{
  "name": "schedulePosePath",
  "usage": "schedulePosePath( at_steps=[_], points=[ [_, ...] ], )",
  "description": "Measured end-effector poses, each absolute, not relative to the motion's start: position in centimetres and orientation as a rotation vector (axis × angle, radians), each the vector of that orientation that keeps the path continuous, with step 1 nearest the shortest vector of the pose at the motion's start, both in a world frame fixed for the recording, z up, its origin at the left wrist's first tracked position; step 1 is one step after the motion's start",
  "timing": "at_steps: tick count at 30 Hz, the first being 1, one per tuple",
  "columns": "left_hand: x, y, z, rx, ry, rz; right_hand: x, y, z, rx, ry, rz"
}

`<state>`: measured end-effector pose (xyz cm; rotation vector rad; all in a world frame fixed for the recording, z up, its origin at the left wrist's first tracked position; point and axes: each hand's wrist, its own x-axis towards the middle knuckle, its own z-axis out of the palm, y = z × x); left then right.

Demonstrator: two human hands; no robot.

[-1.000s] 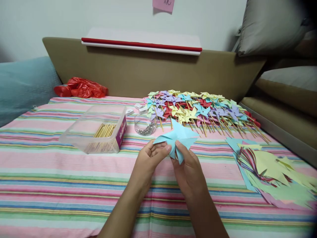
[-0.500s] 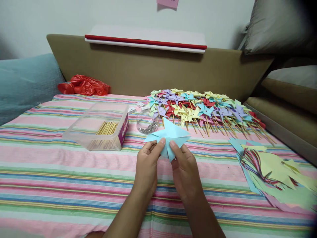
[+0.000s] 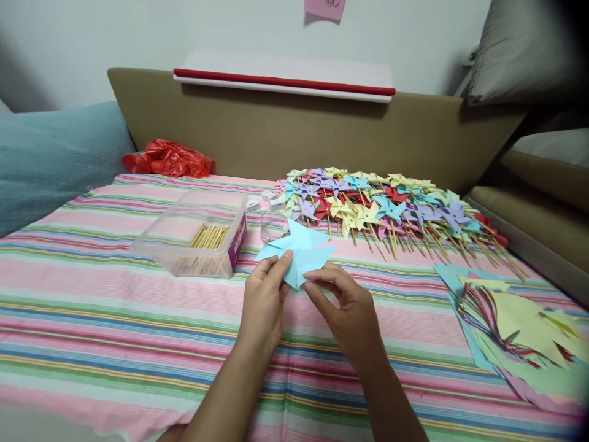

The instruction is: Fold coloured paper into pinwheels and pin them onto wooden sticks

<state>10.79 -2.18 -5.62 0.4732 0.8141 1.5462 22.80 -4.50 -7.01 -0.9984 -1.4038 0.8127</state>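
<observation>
A light blue paper pinwheel (image 3: pixel 301 248), partly folded, is held up above the striped cloth. My left hand (image 3: pixel 265 291) is closed on it, thumb pressed near its centre. My right hand (image 3: pixel 347 307) pinches the lower right corner of the paper between thumb and fingertips. Just behind the paper stands a round clear dish (image 3: pixel 271 228) with small metal pieces, partly hidden by the pinwheel. To the left is a clear plastic box (image 3: pixel 161 239) containing thin wooden sticks (image 3: pixel 209 236).
Many finished pinwheels (image 3: pixel 368 212) on sticks lie in a pile at the back right. Coloured paper sheets (image 3: pixel 519 319) are stacked at the right. Small white boxes (image 3: pixel 268 196) sit behind the dish. A red plastic bag (image 3: pixel 177 159) lies at the back left, beside a blue cushion (image 3: pixel 59 159).
My right thumb has moved off the pinwheel's middle, and the right hand now pinches its lower right corner. My left hand keeps its hold. The view has shifted slightly left.
</observation>
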Motion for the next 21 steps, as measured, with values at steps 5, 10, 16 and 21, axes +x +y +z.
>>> schedulePosePath(
  at_steps=[5,10,16,21],
  points=[
    [11.1,-2.4,-5.8,0.64,0.905,1.496,22.4,-4.5,-6.8,-0.992,-1.134,0.968],
    [11.5,-2.7,-6.1,0.799,0.973,1.431,22.5,-4.2,-7.2,-1.055,-0.916,1.05],
    [11.9,-3.0,-6.0,0.852,0.995,1.382,22.5,-4.1,-6.9,-1.102,-0.84,1.043],
    [11.8,-3.0,-6.1,0.872,1.023,1.369,22.4,-4.1,-6.9,-1.113,-0.838,1.01]
  ],
)
